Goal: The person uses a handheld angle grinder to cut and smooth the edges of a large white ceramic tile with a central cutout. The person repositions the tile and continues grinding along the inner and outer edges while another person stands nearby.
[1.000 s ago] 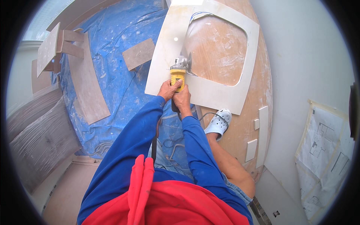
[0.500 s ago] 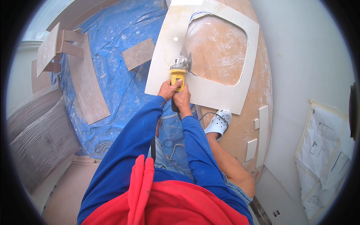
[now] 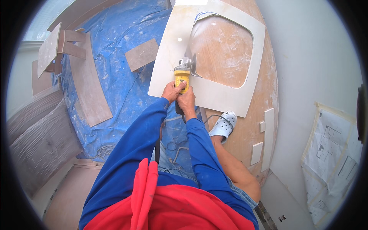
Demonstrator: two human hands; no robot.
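Observation:
My left hand (image 3: 171,90) is closed on a yellow angle grinder (image 3: 182,76), its thumb over the body. My right hand (image 3: 185,102) grips the same tool just below and behind it. The metal head and disc (image 3: 193,64) sit at the left edge of a large rounded opening cut in a white panel (image 3: 162,73), where a pale haze blurs the surface. This panel lies on a larger wooden board (image 3: 267,92). A black cord runs from the tool across my shod right foot (image 3: 222,126), which rests on the board by the panel's lower edge.
A blue plastic sheet (image 3: 122,99) covers the floor at left, holding plywood offcuts (image 3: 141,53), a long strip (image 3: 92,96) and a small wooden assembly (image 3: 50,50). White strips (image 3: 267,140) lie at right. Taped drawings (image 3: 329,149) hang beside the grey wall (image 3: 299,57).

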